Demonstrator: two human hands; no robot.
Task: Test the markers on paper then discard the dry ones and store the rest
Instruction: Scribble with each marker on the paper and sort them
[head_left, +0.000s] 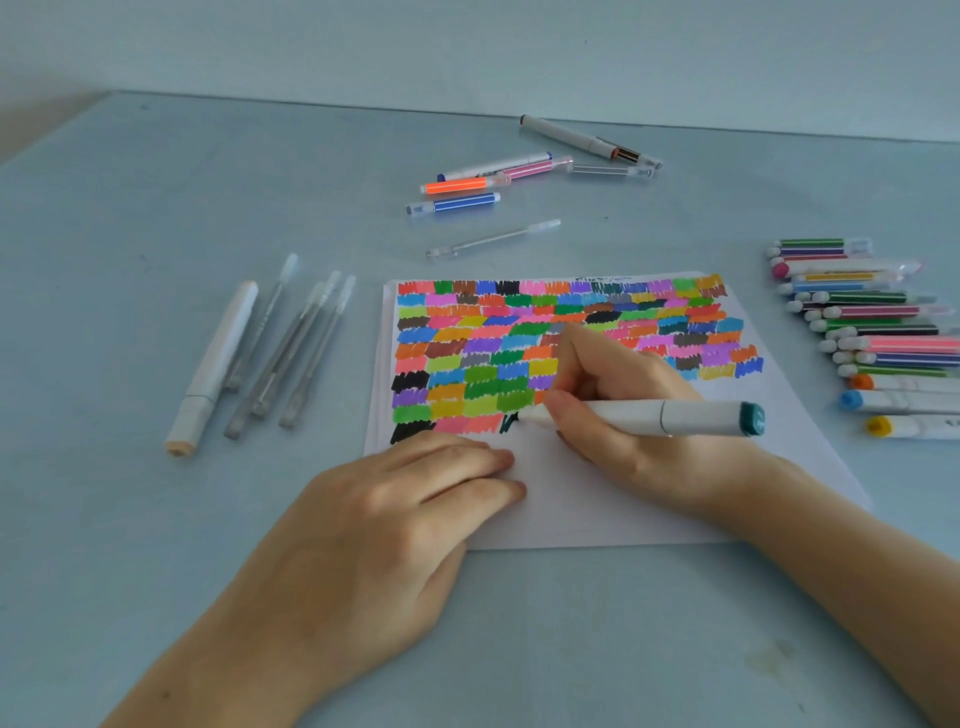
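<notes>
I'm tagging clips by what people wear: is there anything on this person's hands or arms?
Nothing shows. The left hand and right hand are bare: no gloves, rings, watch or bracelets. Both forearms are uncovered to the frame's edge, with no sleeve in view. The fingers look plain; whether the nails are painted is too blurred to tell.

Matt white paper (597, 499) lay on a smooth, faintly glossy blue-grey bench (156, 260); the teal-capped marker (675, 417) had a smooth white plastic barrel.
</notes>
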